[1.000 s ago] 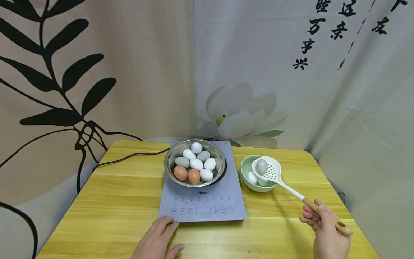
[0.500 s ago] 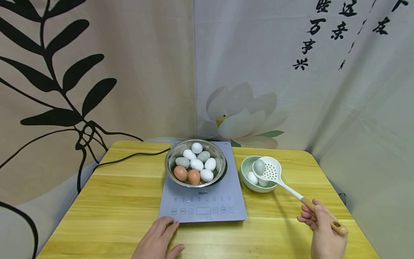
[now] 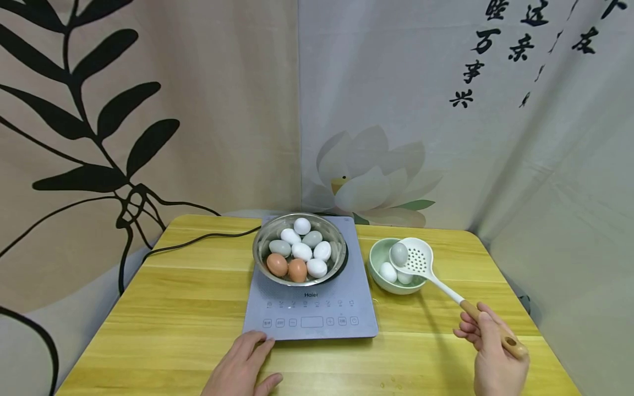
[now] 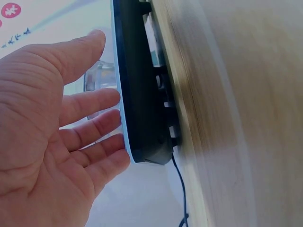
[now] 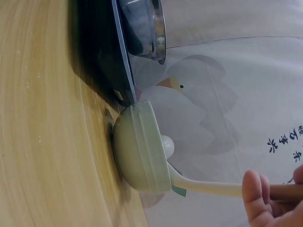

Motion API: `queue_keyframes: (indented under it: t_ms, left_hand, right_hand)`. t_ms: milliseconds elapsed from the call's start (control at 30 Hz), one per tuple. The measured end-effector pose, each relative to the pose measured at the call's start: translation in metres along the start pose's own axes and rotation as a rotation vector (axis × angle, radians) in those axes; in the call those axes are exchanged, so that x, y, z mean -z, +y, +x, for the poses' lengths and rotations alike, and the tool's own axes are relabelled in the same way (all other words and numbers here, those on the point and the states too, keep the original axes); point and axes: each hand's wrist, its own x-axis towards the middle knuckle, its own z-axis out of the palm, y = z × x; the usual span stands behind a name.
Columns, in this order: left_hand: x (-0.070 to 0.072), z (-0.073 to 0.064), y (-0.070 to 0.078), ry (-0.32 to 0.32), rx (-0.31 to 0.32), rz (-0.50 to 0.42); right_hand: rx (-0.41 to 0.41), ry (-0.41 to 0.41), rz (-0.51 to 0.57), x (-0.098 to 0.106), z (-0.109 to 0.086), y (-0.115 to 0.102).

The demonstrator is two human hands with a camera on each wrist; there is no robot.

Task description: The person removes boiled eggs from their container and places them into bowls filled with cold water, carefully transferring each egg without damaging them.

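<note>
My right hand (image 3: pixel 497 346) grips the wooden handle of a white slotted skimmer (image 3: pixel 421 257). A greyish egg (image 3: pixel 398 254) lies at the left side of its perforated head, over a pale green bowl (image 3: pixel 375 269). Inside the bowl are a white egg (image 3: pixel 388 271) and another pale egg (image 3: pixel 404 277), partly covered by the skimmer. In the right wrist view, the skimmer's neck (image 5: pixel 208 186) crosses the bowl's rim. My left hand (image 3: pixel 240 366) touches the front left edge of a grey induction cooker (image 3: pixel 342 300) with fingers extended, and the left wrist view shows the fingertips at its rim.
On the cooker stands a steel bowl (image 3: pixel 255 258) with several white, grey and brown eggs. A black cord (image 3: pixel 208 236) runs left from the cooker across the wooden table (image 3: pixel 168 313). Printed curtains (image 3: pixel 238 110) hang behind the table.
My right hand has shifted slightly left with the skimmer handle. The greyish egg rocked left on the skimmer head, then slightly back. My left hand stays in place.
</note>
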Motion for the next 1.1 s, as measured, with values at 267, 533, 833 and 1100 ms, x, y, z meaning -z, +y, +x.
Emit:
queue_keyframes:
  t_ms: [267,533,833,1100]
  left_hand:
    - [-0.003,0.0,-0.003,0.072,-0.05,0.034]
    - [-0.002,0.001,-0.003,0.06,-0.052,0.028]
    - [0.0,0.0,-0.002,0.016,-0.029,0.006]
    - [-0.002,-0.001,-0.003,0.045,-0.043,0.019]
  right_hand:
    - [0.036,-0.02,-0.06,-0.004,-0.002,0.001]
    - [0.056,-0.04,-0.158,-0.007,-0.003,0.001]
    - [0.135,-0.064,-0.181,-0.01,-0.004,0.004]
    - [0.172,-0.09,-0.164,-0.012,-0.005,0.005]
